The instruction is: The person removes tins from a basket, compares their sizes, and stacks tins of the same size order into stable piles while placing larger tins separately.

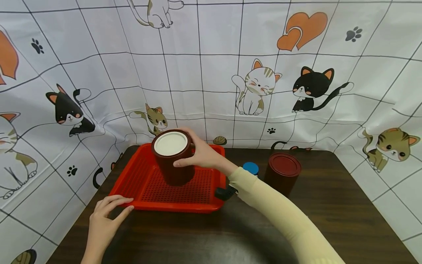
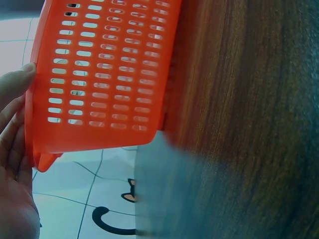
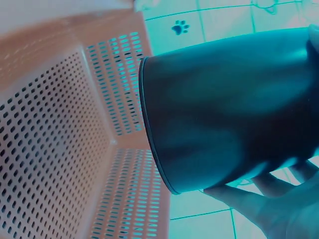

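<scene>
My right hand (image 1: 201, 154) grips a dark brown canister (image 1: 178, 170) from its right side, thumb across the front. The canister's round end facing up is cream-white, and its lower end hangs inside the outline of the red basket (image 1: 184, 207). In the right wrist view, the canister (image 3: 224, 114) is raised apart from the perforated basket floor. My left hand (image 1: 104, 218) holds the near left corner of the basket, with thumb and fingertips at the rim. The left wrist view has the thumb against the basket's rim (image 2: 31, 104) and the other fingers partly behind it.
Right of the basket, a dark brown canister with a dark red lid (image 1: 285, 165) stands on the dark wooden table (image 1: 329, 205). A blue-capped item (image 1: 250, 168), mostly hidden by the right forearm, is beside it. Cat-patterned sheeting (image 1: 217, 73) encloses the table's back and sides.
</scene>
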Demonstrator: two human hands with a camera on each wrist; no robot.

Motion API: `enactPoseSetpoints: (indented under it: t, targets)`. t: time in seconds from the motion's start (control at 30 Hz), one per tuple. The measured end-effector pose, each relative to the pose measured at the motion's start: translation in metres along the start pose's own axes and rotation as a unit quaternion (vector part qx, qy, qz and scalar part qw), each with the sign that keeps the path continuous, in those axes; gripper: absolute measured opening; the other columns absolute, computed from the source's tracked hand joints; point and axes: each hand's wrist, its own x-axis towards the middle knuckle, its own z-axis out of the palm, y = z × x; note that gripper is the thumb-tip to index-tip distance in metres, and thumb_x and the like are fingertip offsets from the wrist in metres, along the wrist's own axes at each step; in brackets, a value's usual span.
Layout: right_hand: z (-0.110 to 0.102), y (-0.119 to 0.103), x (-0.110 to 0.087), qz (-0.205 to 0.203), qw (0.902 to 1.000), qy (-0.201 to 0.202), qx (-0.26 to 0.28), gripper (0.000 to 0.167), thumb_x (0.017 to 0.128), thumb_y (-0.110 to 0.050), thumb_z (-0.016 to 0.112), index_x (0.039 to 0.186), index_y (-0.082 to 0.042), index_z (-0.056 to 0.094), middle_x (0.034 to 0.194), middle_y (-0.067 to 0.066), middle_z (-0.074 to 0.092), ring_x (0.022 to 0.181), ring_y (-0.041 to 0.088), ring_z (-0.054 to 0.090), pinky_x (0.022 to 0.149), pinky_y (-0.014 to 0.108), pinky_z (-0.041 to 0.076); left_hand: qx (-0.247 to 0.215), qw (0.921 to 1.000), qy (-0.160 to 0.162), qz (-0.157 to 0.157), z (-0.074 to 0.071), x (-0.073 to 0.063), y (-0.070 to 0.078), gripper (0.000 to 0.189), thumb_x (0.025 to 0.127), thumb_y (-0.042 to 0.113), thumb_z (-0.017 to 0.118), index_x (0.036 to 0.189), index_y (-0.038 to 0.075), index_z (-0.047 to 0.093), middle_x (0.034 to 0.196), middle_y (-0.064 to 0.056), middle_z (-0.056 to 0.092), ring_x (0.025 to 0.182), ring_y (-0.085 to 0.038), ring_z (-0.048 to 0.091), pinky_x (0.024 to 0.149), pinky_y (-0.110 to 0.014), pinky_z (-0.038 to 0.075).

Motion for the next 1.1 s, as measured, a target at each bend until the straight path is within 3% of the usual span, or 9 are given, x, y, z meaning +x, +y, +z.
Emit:
enactPoseSetpoints:
  t: [0.33,0.47,0.7,1.1]
  targets:
    - [-0.015,-0.013,-0.022,-0.005,0.9994,0.031,0.013,0.104,0.067,-0.068,0.079,0.15,-0.034,0.027,0.146,0.0,0.044,0.135,0.023,0.046,0.107,0.04,0.045,0.001,1.0,-0.001,-0.001,0.0,0.001,0.001,0.035,0.068,0.006,0.089,0.093,0.028,0.078,0.1,0.012,0.065,0.099,0.01,0.041,0.084,-0.017,0.032]
    - [-0.021,-0.016,-0.03,0.004,0.999,0.043,0.012,0.107,0.063,-0.075,0.076,0.15,-0.037,0.026,0.146,0.0,0.044,0.134,0.023,0.047,0.105,0.042,0.046,0.0,1.0,0.0,-0.001,-0.001,0.001,0.003,0.036,0.067,0.005,0.089,0.093,0.028,0.078,0.1,0.011,0.065,0.099,0.01,0.041,0.084,-0.017,0.032]
    - [-0.03,-0.02,-0.041,0.024,0.9975,0.064,0.018,0.097,0.069,-0.064,0.08,0.147,-0.042,0.027,0.144,-0.004,0.045,0.132,0.022,0.047,0.103,0.042,0.048,0.005,1.0,-0.003,0.0,0.0,0.0,0.002,0.035,0.067,0.007,0.089,0.093,0.028,0.078,0.1,0.01,0.065,0.099,0.01,0.04,0.083,-0.019,0.032]
    - [-0.042,-0.03,-0.052,0.022,0.9967,0.076,0.02,0.088,0.076,-0.043,0.083,0.146,-0.041,0.029,0.144,-0.006,0.044,0.128,0.02,0.048,0.102,0.052,0.045,0.009,0.9999,-0.005,0.005,0.0,0.002,-0.001,0.037,0.067,0.004,0.089,0.094,0.028,0.078,0.1,0.013,0.064,0.098,0.012,0.039,0.083,-0.017,0.031]
